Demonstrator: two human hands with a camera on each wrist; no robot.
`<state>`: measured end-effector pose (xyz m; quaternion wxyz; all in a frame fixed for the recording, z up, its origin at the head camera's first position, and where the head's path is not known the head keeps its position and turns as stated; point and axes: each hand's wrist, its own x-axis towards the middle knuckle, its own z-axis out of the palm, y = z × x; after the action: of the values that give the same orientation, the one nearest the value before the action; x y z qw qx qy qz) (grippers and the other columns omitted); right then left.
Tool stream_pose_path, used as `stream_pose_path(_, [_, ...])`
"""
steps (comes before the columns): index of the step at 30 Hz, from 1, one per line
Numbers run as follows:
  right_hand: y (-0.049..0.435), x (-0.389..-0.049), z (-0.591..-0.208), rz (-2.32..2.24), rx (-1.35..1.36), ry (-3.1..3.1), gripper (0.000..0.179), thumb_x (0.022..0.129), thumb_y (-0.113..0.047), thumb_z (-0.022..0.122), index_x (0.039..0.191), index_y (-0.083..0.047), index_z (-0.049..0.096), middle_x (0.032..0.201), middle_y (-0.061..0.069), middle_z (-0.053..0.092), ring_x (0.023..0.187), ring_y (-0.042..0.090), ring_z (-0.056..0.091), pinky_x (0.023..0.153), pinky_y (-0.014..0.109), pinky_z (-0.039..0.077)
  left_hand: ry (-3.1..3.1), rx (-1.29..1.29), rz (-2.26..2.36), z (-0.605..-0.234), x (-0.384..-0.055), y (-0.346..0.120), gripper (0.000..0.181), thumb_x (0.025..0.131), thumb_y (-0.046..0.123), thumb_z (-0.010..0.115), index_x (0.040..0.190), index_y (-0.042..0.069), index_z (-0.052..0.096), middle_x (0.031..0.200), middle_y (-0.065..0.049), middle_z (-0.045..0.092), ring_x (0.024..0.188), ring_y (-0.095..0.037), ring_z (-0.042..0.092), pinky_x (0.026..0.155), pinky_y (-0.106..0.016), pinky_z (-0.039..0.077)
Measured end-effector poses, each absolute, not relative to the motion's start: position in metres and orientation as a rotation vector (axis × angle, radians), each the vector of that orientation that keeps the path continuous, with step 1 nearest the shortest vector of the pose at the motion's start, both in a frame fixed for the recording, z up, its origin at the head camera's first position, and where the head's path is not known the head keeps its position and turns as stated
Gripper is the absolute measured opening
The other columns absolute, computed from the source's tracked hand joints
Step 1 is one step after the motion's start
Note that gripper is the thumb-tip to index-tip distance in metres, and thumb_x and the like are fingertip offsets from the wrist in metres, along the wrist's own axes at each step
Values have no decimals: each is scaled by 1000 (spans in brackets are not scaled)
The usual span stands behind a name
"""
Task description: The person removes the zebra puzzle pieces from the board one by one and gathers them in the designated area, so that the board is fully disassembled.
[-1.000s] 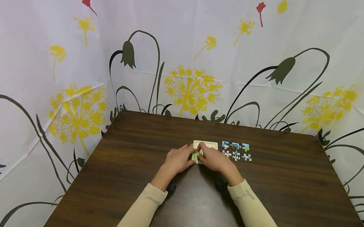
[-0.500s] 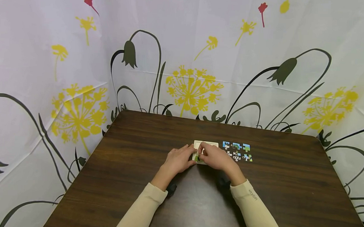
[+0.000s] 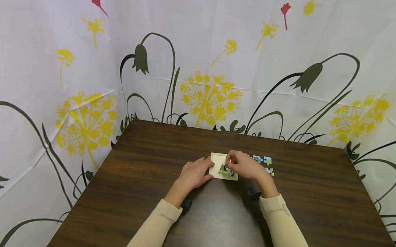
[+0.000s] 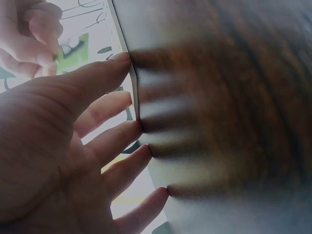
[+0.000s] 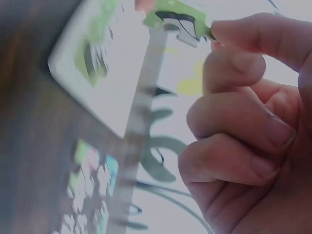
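Observation:
A pale puzzle tray (image 3: 217,162) lies flat on the table. Some green picture pieces (image 5: 90,63) sit inside its frame. My left hand (image 3: 193,173) rests beside the tray's left side, its thumb and index fingertip at the edge; in the left wrist view the fingers are spread and nearly straight. Over the tray's right half, my right hand (image 3: 245,165) pinches a green jigsaw puzzle piece (image 5: 178,22) between thumb and index finger, the other fingers curled in. That piece is tilted above the tray and carries a black-and-white marking.
Several loose jigsaw pieces (image 3: 267,160) lie in two rows right of the tray, partly hidden behind the right hand. The dark wooden table (image 3: 143,154) reaches back to a white flower-printed curtain (image 3: 202,35).
My right hand has moved right and slightly up from the tray's left side, taking the green jigsaw piece with it. Bare tray now shows at the lower left. The left hand stays put.

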<state>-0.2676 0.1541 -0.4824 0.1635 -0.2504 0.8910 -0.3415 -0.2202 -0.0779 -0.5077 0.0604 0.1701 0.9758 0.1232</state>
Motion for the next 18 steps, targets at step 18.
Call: stream_pose_path(18, [219, -274, -476, -866, -575, 2457, 11, 100, -7, 60, 92, -2, 67, 76, -2, 53, 68, 14, 47, 66, 31, 39, 2875, 500, 489, -505, -218, -77, 52, 104, 33, 73, 152, 16, 62, 171, -8, 46, 159, -32, 42, 124, -56, 43])
